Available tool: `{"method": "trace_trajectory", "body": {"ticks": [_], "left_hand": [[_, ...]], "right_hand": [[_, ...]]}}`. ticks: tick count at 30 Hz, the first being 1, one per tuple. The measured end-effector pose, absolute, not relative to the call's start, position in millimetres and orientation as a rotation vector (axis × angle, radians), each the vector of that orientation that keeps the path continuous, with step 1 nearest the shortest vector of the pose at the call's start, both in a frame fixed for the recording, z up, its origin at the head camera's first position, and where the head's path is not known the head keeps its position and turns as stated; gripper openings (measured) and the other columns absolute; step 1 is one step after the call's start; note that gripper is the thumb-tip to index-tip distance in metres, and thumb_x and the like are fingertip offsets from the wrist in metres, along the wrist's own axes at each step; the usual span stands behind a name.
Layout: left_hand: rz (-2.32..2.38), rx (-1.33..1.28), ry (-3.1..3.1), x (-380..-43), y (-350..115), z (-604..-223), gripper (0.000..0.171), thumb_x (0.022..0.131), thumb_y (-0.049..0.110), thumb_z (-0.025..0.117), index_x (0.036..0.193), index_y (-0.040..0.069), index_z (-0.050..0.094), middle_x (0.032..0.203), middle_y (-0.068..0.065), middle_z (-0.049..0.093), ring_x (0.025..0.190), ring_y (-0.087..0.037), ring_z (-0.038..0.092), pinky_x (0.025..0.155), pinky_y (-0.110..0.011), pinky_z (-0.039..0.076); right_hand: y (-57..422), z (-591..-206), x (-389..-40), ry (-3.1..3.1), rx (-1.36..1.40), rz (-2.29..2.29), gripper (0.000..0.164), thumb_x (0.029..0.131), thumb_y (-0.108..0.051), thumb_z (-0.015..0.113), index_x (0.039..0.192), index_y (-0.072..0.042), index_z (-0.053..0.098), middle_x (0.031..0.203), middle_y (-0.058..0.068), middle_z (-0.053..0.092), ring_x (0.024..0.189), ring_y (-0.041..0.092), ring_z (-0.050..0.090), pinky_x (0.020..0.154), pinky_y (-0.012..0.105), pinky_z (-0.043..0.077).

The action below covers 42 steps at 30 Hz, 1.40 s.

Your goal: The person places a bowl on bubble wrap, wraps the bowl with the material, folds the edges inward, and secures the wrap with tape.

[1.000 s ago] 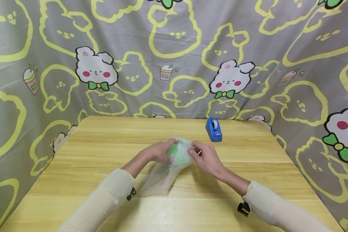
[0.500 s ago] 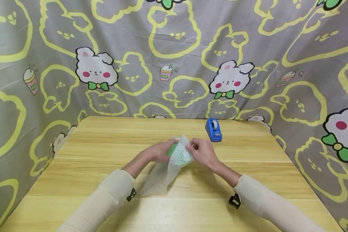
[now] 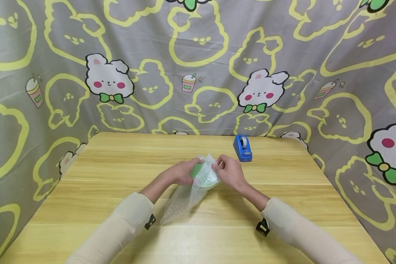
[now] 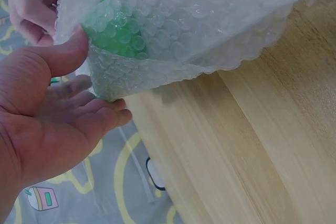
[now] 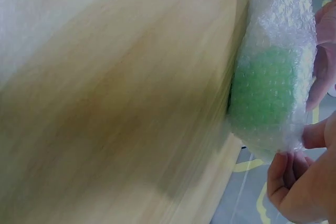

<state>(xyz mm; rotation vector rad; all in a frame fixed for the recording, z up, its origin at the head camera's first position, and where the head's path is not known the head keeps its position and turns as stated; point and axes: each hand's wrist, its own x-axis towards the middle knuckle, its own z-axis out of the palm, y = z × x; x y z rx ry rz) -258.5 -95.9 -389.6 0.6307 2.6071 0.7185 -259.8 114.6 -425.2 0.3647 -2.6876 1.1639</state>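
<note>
A green object (image 3: 195, 171) lies inside clear bubble wrap (image 3: 181, 201), held over the middle of the table. Its kind is hidden by the wrap; in the right wrist view it looks like a rounded green block (image 5: 265, 87). My left hand (image 3: 184, 172) grips the bundle from the left, thumb on the near face and fingers behind and under it. With thumb and fingertips, my right hand (image 3: 230, 171) pinches the wrap's edge at the bundle's right end. A loose tail of wrap hangs toward the table's front, and a fold crosses the green object.
A blue tape dispenser (image 3: 242, 148) with a roll in it stands at the back right of the wooden table (image 3: 125, 154). A grey curtain (image 3: 158, 44) with cartoon prints hangs close behind the table and along both sides.
My right hand has shifted slightly left and drawn a fold of the wrap across the green object, covering more of it. My left hand has stayed nearly still.
</note>
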Motion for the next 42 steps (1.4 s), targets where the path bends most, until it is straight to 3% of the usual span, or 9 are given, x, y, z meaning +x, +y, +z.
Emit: {"method": "trace_trajectory", "body": {"ticks": [5, 8, 12, 18, 23, 29, 32, 37, 42], "left_hand": [[0.73, 0.62, 2.599, -258.8, -96.0, -390.4, 0.083, 0.082, -0.007, 0.073, 0.155, 0.013, 0.038, 0.138, -0.02, 0.06, 0.089, -0.024, 0.058, 0.078, -0.035, 0.05], [0.725, 0.622, 2.607, -258.9, -95.9, -391.2, 0.083, 0.082, -0.004, 0.074, 0.155, 0.014, 0.038, 0.14, -0.02, 0.059, 0.1, -0.026, 0.061, 0.087, -0.038, 0.053], [0.718, 0.638, 2.62, -258.9, -96.0, -392.7, 0.08, 0.085, 0.002, 0.076, 0.155, 0.013, 0.038, 0.147, -0.021, 0.054, 0.121, -0.033, 0.06, 0.103, -0.047, 0.05], [0.743, 0.623, 2.586, -259.9, -97.2, -393.2, 0.077, 0.089, 0.003, 0.072, 0.156, 0.013, 0.036, 0.156, -0.02, 0.045, 0.134, -0.035, 0.053, 0.11, -0.049, 0.045], [0.798, 0.578, 2.527, -261.9, -98.7, -392.9, 0.068, 0.096, 0.005, 0.063, 0.158, 0.014, 0.035, 0.164, -0.018, 0.032, 0.145, -0.036, 0.04, 0.118, -0.052, 0.036], [0.882, 0.551, 2.502, -263.1, -98.1, -392.4, 0.049, 0.108, 0.015, 0.044, 0.157, 0.012, 0.038, 0.163, -0.018, 0.033, 0.151, -0.037, 0.031, 0.123, -0.053, 0.026], [0.916, 0.547, 2.489, -262.6, -97.1, -391.2, 0.049, 0.111, 0.026, 0.038, 0.157, 0.011, 0.037, 0.163, -0.018, 0.035, 0.151, -0.037, 0.031, 0.123, -0.053, 0.026], [0.821, 0.527, 2.51, -259.9, -95.4, -389.2, 0.076, 0.1, 0.05, 0.06, 0.16, 0.014, 0.03, 0.162, -0.017, 0.036, 0.149, -0.036, 0.036, 0.119, -0.054, 0.033], [0.804, 0.518, 2.532, -257.6, -93.9, -388.1, 0.09, 0.091, 0.044, 0.075, 0.161, 0.013, 0.027, 0.16, -0.019, 0.038, 0.147, -0.037, 0.039, 0.118, -0.054, 0.034]], "right_hand": [[113.0, -426.2, -260.0, -2.637, 0.45, 0.982, 0.012, 0.091, -0.016, 0.074, 0.083, -0.009, 0.067, 0.071, 0.003, 0.062, 0.065, 0.017, 0.055, 0.058, 0.03, 0.044], [112.7, -426.5, -260.7, -2.642, 0.45, 0.917, 0.012, 0.089, -0.016, 0.074, 0.085, -0.007, 0.066, 0.08, 0.006, 0.063, 0.076, 0.02, 0.056, 0.068, 0.033, 0.045], [112.6, -427.3, -261.8, -2.713, 0.387, 0.957, 0.017, 0.091, -0.018, 0.074, 0.097, -0.005, 0.065, 0.086, 0.009, 0.062, 0.081, 0.023, 0.058, 0.069, 0.036, 0.048], [112.6, -429.9, -263.0, -2.74, 0.339, 1.028, 0.026, 0.093, -0.018, 0.073, 0.113, -0.002, 0.066, 0.087, 0.009, 0.061, 0.081, 0.023, 0.058, 0.068, 0.034, 0.048], [112.6, -432.8, -263.7, -2.714, 0.323, 1.073, 0.024, 0.093, -0.017, 0.073, 0.111, -0.003, 0.068, 0.084, 0.008, 0.059, 0.078, 0.022, 0.056, 0.066, 0.032, 0.046], [112.6, -434.9, -263.5, -2.683, 0.332, 1.09, 0.024, 0.092, -0.016, 0.074, 0.111, -0.002, 0.068, 0.083, 0.008, 0.059, 0.077, 0.021, 0.055, 0.065, 0.031, 0.045], [112.7, -435.1, -262.9, -2.667, 0.338, 1.087, 0.023, 0.092, -0.015, 0.074, 0.11, -0.002, 0.068, 0.083, 0.009, 0.06, 0.076, 0.021, 0.055, 0.065, 0.032, 0.045], [113.3, -435.9, -262.6, -2.655, 0.346, 1.085, 0.022, 0.092, -0.013, 0.073, 0.11, -0.001, 0.068, 0.084, 0.009, 0.061, 0.074, 0.02, 0.054, 0.064, 0.032, 0.044], [114.2, -434.5, -263.5, -2.661, 0.356, 1.086, 0.022, 0.092, -0.014, 0.072, 0.11, -0.001, 0.069, 0.084, 0.009, 0.061, 0.074, 0.02, 0.054, 0.066, 0.032, 0.045]]}}
